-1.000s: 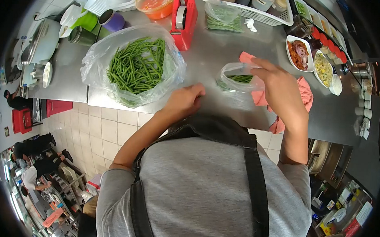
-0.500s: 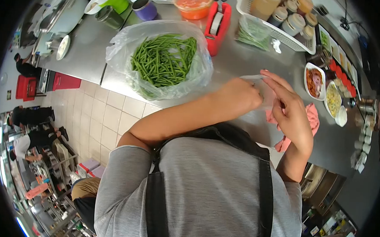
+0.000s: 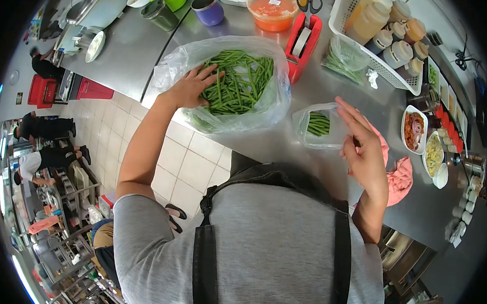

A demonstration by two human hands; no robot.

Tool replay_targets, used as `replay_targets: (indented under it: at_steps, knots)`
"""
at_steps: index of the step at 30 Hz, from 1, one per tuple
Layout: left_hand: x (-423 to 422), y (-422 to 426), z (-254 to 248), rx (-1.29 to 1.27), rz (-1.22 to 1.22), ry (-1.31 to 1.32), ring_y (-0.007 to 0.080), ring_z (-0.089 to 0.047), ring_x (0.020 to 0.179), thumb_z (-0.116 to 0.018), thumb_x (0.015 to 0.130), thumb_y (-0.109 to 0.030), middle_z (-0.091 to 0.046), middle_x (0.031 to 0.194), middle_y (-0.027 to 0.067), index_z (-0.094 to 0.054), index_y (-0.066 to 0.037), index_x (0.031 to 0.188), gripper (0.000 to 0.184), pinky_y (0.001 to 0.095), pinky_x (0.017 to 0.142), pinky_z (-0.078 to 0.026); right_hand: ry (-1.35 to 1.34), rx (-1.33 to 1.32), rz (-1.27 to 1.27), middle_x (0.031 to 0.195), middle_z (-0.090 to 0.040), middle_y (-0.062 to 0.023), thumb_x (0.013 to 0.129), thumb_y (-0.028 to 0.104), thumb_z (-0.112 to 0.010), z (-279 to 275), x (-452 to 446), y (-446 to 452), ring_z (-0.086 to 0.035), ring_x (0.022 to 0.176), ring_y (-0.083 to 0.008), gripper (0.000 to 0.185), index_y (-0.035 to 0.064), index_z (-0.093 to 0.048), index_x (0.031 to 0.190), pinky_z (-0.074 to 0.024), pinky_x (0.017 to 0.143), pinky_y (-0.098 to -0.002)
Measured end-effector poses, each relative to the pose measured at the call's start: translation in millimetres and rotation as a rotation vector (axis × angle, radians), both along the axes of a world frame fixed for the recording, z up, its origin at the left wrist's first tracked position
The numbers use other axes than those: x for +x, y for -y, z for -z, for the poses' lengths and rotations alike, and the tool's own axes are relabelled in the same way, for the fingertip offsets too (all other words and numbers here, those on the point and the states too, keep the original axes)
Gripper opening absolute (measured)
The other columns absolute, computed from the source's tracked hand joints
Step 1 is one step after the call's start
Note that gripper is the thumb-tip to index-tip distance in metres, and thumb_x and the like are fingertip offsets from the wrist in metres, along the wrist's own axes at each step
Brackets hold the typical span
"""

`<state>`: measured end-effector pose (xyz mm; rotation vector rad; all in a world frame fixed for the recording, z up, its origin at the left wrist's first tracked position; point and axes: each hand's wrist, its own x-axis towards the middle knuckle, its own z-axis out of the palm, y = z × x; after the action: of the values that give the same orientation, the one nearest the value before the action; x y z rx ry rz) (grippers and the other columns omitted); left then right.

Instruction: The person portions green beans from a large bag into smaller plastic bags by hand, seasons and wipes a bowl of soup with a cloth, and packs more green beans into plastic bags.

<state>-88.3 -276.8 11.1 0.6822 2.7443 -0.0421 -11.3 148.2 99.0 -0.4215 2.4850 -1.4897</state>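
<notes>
A large clear plastic bag (image 3: 281, 107) lies wide open on the steel counter, full of cut green beans (image 3: 246, 81). My left hand (image 3: 192, 89) rests at its left side with the fingers spread, the tips touching the beans. To the right lies a small clear bag (image 3: 335, 138) with a little bundle of beans (image 3: 318, 124) in it. My right hand (image 3: 362, 143) is at that bag's right edge, index finger stretched out and the other fingers partly bent; whether it pinches the plastic is unclear. A pink cloth (image 3: 400, 181) lies beyond my right hand.
Behind the large bag stand a red tape dispenser (image 3: 302, 48), scissors (image 3: 310, 3), an orange tub (image 3: 271, 9) and a purple cup (image 3: 208, 10). A white basket (image 3: 375, 62) of bottles and food bowls (image 3: 414, 129) stand at the right. Co-workers (image 3: 42, 162) are at far left.
My left hand has moved from the small bag to the beans in the large bag, its fingers now spread. The small bag now lies open to view beside my right hand. The view has shifted.
</notes>
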Motion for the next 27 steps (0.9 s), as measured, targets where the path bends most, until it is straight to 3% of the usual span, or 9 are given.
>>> replay_targets:
  at_steps: [2, 3, 6, 7, 10, 15, 21, 23, 27]
  knots:
    - [-3.7, -14.5, -8.2, -0.110, 0.010, 0.126, 0.0402, -0.023, 0.140, -0.081, 0.066, -0.033, -0.020, 0.156, 0.0067, -0.026, -0.028, 0.149, 0.100, 0.0523, 0.112, -0.030, -0.014, 0.012, 0.000, 0.143, -0.048, -0.0081, 0.077, -0.012, -0.045, -3.0, -0.8, 1.7, -0.057, 0.084, -0.0118, 0.057, 0.0002, -0.052, 0.132, -0.0415, 0.064, -0.0216]
    - [-4.7, -16.3, -3.5, -0.063, 0.043, 0.044, 0.0411, -0.029, 0.135, -0.082, 0.061, -0.035, -0.030, 0.151, 0.0078, -0.026, -0.027, 0.148, 0.104, 0.0558, 0.112, -0.025, -0.004, 0.047, -0.019, 0.143, -0.048, -0.0079, 0.078, -0.011, -0.047, -3.6, -1.5, 2.5, -0.057, 0.082, -0.0118, 0.055, 0.0002, -0.052, 0.132, -0.0416, 0.063, -0.0219]
    - [-25.8, -13.7, -1.1, -0.079, -0.022, 0.171, 0.0391, -0.037, 0.128, -0.081, 0.060, -0.033, -0.039, 0.142, 0.0078, -0.031, -0.026, 0.144, 0.098, 0.0558, 0.108, -0.029, -0.032, 0.109, -0.050, 0.143, -0.048, -0.0076, 0.081, -0.008, -0.051, 2.3, 0.5, 1.0, -0.057, 0.084, -0.0119, 0.052, 0.0004, -0.052, 0.131, -0.0430, 0.065, -0.0225]
    - [-23.0, -9.8, 4.2, -0.037, 0.006, 0.100, 0.0360, -0.043, 0.119, -0.080, 0.060, -0.031, -0.048, 0.129, 0.0078, -0.039, -0.022, 0.137, 0.089, 0.0536, 0.103, -0.035, -0.064, 0.134, -0.059, 0.143, -0.049, -0.0074, 0.082, -0.007, -0.053, 4.3, 2.4, -1.0, -0.058, 0.087, -0.0120, 0.050, 0.0006, -0.053, 0.131, -0.0443, 0.066, -0.0227]
    - [-4.6, -18.5, 15.8, -0.051, 0.027, -0.110, 0.0346, -0.045, 0.118, -0.079, 0.060, -0.029, -0.052, 0.125, 0.0076, -0.045, -0.019, 0.131, 0.079, 0.0530, 0.099, -0.039, -0.057, 0.131, -0.029, 0.142, -0.049, -0.0085, 0.083, -0.005, -0.055, 3.0, 7.6, -8.7, -0.059, 0.095, -0.0132, 0.048, 0.0010, -0.054, 0.131, -0.0470, 0.070, -0.0234]
    - [-26.5, -30.4, -3.0, -0.125, 0.050, 0.109, 0.0366, -0.048, 0.117, -0.079, 0.061, -0.023, -0.058, 0.117, 0.0081, -0.048, -0.017, 0.128, 0.074, 0.0405, 0.097, -0.046, -0.044, 0.062, 0.009, 0.141, -0.050, -0.0107, 0.084, -0.004, -0.056, 2.8, 9.5, -9.8, -0.059, 0.100, -0.0151, 0.047, 0.0015, -0.054, 0.131, -0.0479, 0.073, -0.0237]
    - [-36.1, -65.4, -43.6, 0.117, 0.134, -0.027, 0.0320, -0.057, 0.109, -0.076, 0.067, -0.020, -0.060, 0.121, 0.0081, -0.053, -0.013, 0.125, 0.062, 0.0412, 0.095, -0.046, -0.074, 0.088, -0.018, 0.140, -0.051, -0.0108, 0.085, -0.002, -0.057, 4.8, 5.2, -4.0, -0.059, 0.094, -0.0149, 0.046, -0.0001, -0.054, 0.130, -0.0478, 0.074, -0.0240]
    - [-38.8, -71.2, -54.1, 0.446, 0.053, 0.032, 0.0304, -0.058, 0.109, -0.074, 0.073, -0.023, -0.062, 0.118, 0.0086, -0.057, -0.013, 0.124, 0.055, 0.0409, 0.094, -0.046, -0.087, 0.111, -0.029, 0.140, -0.051, -0.0108, 0.085, -0.001, -0.058, 2.4, 1.7, -1.3, -0.059, 0.092, -0.0147, 0.046, -0.0006, -0.054, 0.130, -0.0477, 0.074, -0.0242]
    - [-43.6, -48.9, -74.9, 0.605, 0.015, -0.045, 0.0340, -0.058, 0.105, -0.075, 0.076, -0.024, -0.063, 0.117, 0.0123, -0.059, -0.011, 0.124, 0.052, 0.0403, 0.093, -0.045, -0.098, 0.140, -0.015, 0.140, -0.050, -0.0112, 0.085, 0.000, -0.058, 2.9, 2.6, -4.2, -0.058, 0.103, -0.0174, 0.044, -0.0015, -0.054, 0.129, -0.0480, 0.079, -0.0259]
